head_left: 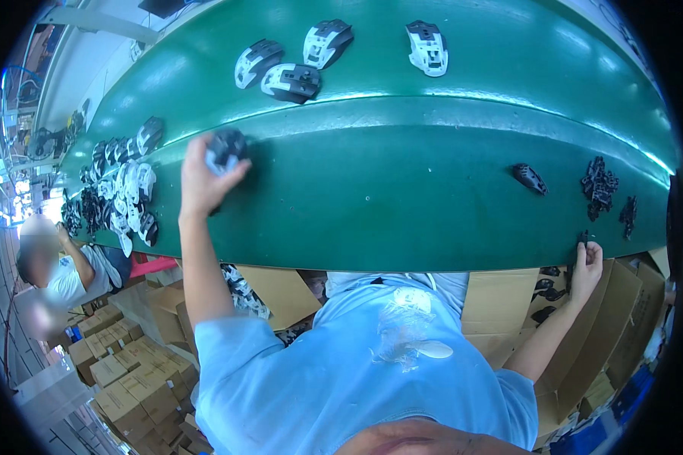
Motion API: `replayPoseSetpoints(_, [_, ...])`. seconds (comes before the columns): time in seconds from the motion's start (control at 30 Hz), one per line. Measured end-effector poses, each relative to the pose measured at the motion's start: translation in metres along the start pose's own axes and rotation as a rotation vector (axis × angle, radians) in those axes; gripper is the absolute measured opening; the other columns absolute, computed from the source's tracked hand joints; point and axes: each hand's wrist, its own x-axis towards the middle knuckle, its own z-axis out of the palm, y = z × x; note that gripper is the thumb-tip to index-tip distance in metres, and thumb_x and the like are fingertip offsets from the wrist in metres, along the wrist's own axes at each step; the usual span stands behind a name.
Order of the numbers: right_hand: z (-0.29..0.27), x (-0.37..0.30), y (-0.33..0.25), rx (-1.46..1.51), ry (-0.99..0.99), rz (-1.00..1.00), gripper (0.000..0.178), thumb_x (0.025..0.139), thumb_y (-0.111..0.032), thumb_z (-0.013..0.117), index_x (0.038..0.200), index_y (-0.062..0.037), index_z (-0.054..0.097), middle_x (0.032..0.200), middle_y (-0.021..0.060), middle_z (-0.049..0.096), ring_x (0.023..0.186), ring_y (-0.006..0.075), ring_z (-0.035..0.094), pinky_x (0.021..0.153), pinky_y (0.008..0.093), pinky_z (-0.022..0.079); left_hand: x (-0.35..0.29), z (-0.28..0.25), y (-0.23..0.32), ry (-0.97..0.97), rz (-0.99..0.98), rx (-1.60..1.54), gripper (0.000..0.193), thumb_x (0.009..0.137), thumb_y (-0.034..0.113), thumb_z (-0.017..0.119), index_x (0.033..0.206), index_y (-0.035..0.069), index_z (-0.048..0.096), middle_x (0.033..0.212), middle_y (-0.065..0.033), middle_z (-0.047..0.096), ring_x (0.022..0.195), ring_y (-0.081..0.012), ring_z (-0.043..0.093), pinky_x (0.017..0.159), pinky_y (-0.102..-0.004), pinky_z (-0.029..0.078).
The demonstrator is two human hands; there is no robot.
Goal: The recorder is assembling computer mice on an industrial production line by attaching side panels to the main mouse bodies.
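Observation:
Over the left part of the green table, my left hand (201,182) is closed around a computer mouse shell (226,150), dark on top and pale lower down. My right hand (586,271) is at the table's front edge on the right, fingertips pinched on a small black plastic part (583,237). Just beyond that hand lie a pile of black plastic parts (599,184) and a smaller cluster of similar parts (628,216). A single dark mouse shell (530,179) rests left of the pile.
Black-and-white mouse shells (290,82) sit at the far side, with another shell (428,48) to their right. Many shells (129,186) crowd the left end, near a seated person (80,269). Open cartons (599,334) holding parts stand below the front edge.

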Motion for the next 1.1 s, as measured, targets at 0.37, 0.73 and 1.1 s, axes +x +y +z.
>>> replayPoseSetpoints(0.37, [0.006, -0.015, -0.042, 0.392, 0.139, -0.047, 0.022, 0.1, -0.003, 0.068, 0.122, -0.0011, 0.067, 0.103, 0.0011, 0.069, 0.083, 0.0049, 0.058, 0.072, 0.0203, 0.046, 0.026, 0.005, 0.033, 0.101, 0.315, 0.183, 0.084, 0.076, 0.052, 0.085, 0.136, 0.0, 0.058, 0.146, -0.0264, 0.05, 0.134, -0.0457, 0.045, 0.112, -0.0534, 0.04])
replayPoseSetpoints(0.73, [0.023, -0.074, -0.11, 0.633, -0.053, -0.159, 0.017, 0.098, 0.003, 0.065, 0.114, 0.0017, 0.07, 0.112, 0.0067, 0.068, 0.08, 0.0076, 0.06, 0.063, 0.0212, 0.046, 0.212, 0.118, 0.141, -0.32, 0.263, 0.269, 0.071, 0.08, 0.049, 0.08, 0.13, 0.001, 0.064, 0.136, -0.0238, 0.064, 0.125, -0.0466, 0.059, 0.104, -0.0498, 0.05])
replayPoseSetpoints(1.1, [0.131, -0.081, -0.225, 0.882, -0.528, 0.042, 0.019, 0.095, -0.001, 0.068, 0.113, -0.0002, 0.074, 0.078, -0.0035, 0.058, 0.058, 0.0019, 0.045, 0.048, 0.0207, 0.031, 0.159, 0.146, 0.164, -0.055, 0.319, -0.177, 0.064, 0.094, 0.044, 0.072, 0.146, 0.01, 0.057, 0.148, -0.0297, 0.051, 0.143, -0.038, 0.044, 0.116, -0.048, 0.039])
